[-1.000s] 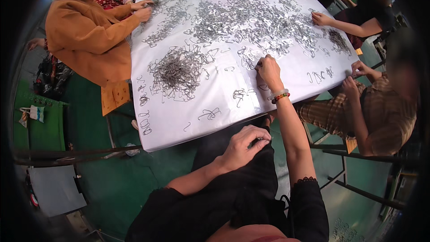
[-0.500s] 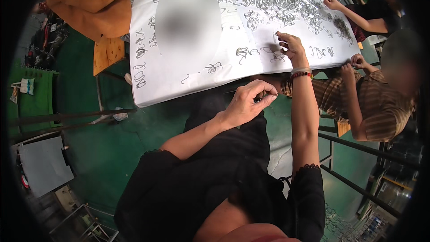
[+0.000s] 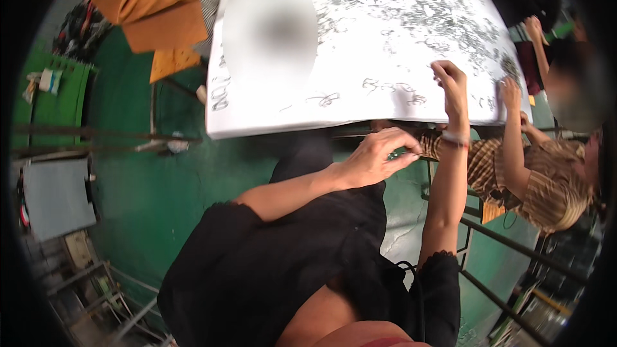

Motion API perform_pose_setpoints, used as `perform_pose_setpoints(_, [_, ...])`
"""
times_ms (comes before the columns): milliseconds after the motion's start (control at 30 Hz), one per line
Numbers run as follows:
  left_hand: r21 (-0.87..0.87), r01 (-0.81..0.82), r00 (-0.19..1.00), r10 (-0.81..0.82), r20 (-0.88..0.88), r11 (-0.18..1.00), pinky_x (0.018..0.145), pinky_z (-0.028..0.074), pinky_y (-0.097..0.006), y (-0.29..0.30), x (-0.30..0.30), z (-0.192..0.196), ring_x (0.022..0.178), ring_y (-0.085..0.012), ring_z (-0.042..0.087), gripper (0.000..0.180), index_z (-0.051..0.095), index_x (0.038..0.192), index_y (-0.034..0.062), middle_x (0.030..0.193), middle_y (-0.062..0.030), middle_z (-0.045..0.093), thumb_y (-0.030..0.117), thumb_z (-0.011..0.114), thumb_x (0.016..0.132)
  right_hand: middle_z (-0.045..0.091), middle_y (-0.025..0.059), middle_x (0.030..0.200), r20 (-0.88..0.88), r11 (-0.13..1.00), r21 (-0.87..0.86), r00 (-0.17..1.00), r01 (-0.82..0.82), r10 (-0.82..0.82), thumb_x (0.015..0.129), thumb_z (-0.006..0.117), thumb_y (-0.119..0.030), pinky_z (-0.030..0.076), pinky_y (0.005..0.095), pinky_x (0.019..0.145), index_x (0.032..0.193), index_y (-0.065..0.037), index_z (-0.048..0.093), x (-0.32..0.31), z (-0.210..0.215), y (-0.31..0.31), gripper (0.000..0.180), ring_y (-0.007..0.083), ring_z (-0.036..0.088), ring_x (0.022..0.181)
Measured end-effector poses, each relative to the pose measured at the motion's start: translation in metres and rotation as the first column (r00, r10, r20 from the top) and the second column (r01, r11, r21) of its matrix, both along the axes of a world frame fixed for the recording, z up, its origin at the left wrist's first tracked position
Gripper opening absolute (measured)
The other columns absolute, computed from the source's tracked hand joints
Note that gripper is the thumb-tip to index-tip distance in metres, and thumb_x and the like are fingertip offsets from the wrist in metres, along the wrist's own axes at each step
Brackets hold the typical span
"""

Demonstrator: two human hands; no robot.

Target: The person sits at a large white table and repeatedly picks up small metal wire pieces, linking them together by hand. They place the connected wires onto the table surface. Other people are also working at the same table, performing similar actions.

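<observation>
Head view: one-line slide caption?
Right hand picks at small metal pieces on white table; left hand pinches some below the edge.

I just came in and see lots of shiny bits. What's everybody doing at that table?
People sit around a white-covered table strewn with small metal wire pieces. The person wearing the camera has the right hand up on the table's near edge among small clusters of them. The left hand is below the edge, pinching a thin metal piece. Co-workers in orange and stripes reach in too.
</observation>
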State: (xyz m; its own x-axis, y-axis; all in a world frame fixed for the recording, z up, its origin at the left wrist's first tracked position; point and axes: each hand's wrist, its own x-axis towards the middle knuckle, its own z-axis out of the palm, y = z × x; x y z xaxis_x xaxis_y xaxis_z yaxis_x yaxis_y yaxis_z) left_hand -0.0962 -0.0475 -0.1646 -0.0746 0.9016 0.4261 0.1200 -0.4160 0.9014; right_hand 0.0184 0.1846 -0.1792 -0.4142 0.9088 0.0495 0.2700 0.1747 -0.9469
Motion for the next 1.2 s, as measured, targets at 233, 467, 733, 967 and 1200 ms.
perform_pose_setpoints(233, [0.046,-0.087,0.996,0.087,-0.003,0.995,0.068,0.049,-0.033,0.006,-0.001,-0.003,0.079,-0.024,0.062,0.012,0.06,0.091,0.0018,0.086,-0.0093,0.063,0.007,0.065,0.082,0.055,0.0007,0.079,-0.049,0.971,0.208,0.993,0.119,-0.111,0.088,0.057,-0.002,0.04,0.0198,0.065,0.087,0.0,0.056,0.023,0.03,-0.166,0.002,0.0062,0.047,0.07])
perform_pose_setpoints(467, [0.077,-0.053,0.984,0.065,-0.164,0.996,0.076,0.046,-0.036,0.012,0.004,0.001,0.082,-0.0241,0.062,0.012,0.06,0.091,0.0036,0.085,-0.0073,0.064,0.011,0.064,0.082,0.055,0.0008,0.084,-0.222,0.931,0.256,0.953,0.261,-0.206,0.089,0.06,-0.005,0.042,0.0225,0.074,0.087,0.0,0.056,0.035,0.041,-0.194,0.007,0.0081,0.049,0.077])
perform_pose_setpoints(733, [-0.092,-0.349,0.918,0.321,-0.234,0.932,0.082,0.048,-0.034,0.0,-0.058,-0.036,0.096,-0.0276,0.062,0.035,0.061,0.107,0.0019,0.103,-0.0159,0.061,0.017,0.072,0.079,0.054,-0.0005,0.085,-0.39,0.955,0.097,0.894,0.28,-0.222,0.089,0.061,-0.006,0.041,0.0216,0.074,0.088,-0.001,0.057,0.032,0.033,-0.2,0.006,0.0081,0.048,0.078])
perform_pose_setpoints(967, [-0.119,-0.745,0.45,0.364,-0.816,0.656,0.069,0.051,-0.042,0.015,-0.22,-0.084,0.077,-0.0332,0.065,0.017,0.07,0.087,0.0027,0.078,-0.0185,0.066,0.016,0.063,0.081,0.052,-0.0005,0.086,-0.383,0.963,0.054,0.896,0.265,-0.225,0.087,0.062,-0.003,0.039,0.0208,0.076,0.088,-0.002,0.057,0.041,0.026,-0.205,0.005,0.008,0.047,0.08])
perform_pose_setpoints(1200, [-0.001,-0.674,0.206,0.187,-0.96,0.739,0.077,0.047,-0.052,0.038,-0.212,-0.102,0.095,-0.0399,0.058,0.025,0.062,0.095,-0.0021,0.099,-0.0225,0.061,0.015,0.053,0.08,0.053,0.0006,0.087,-0.387,0.964,0.098,0.902,0.246,-0.191,0.088,0.059,0.002,0.041,0.0218,0.079,0.087,-0.002,0.056,0.047,0.029,-0.206,0.004,0.0085,0.049,0.083])
